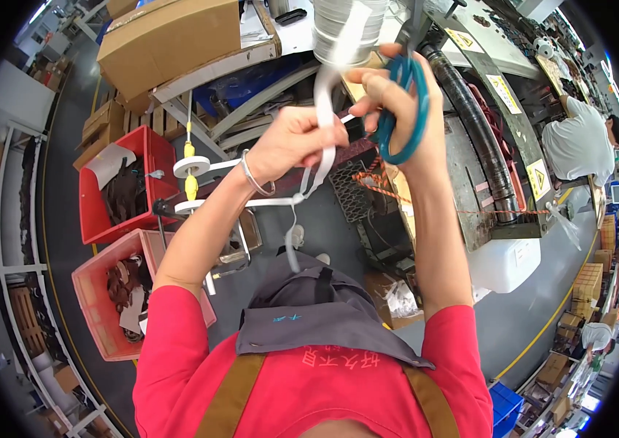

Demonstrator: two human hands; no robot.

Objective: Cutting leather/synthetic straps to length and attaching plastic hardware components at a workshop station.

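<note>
My left hand (pixel 300 140) is closed, pinching a white flat strap (pixel 325 102) between thumb and fingers. Above that pinch the strap rises in a blurred length. Below it, strands hang to a knot (pixel 298 198), from which a thin tail drops. My right hand (pixel 405 109) is wrapped around scissors with teal handles (pixel 422 117), their dark blades (pixel 415 25) pointing away from me. Its fingertips come close to the strap; whether they touch it I cannot tell. Two white reels (pixel 191 166) stand on a yellow-fitted rod at left, with white bands running toward my left forearm.
A large white coil (pixel 349 33) stands on the bench ahead. Two red bins (pixel 98 226) of brown pieces sit at left, below a cardboard box (pixel 167 44). At right is a machine with a dark roller (pixel 477 131); beyond it another person (pixel 579 142) works.
</note>
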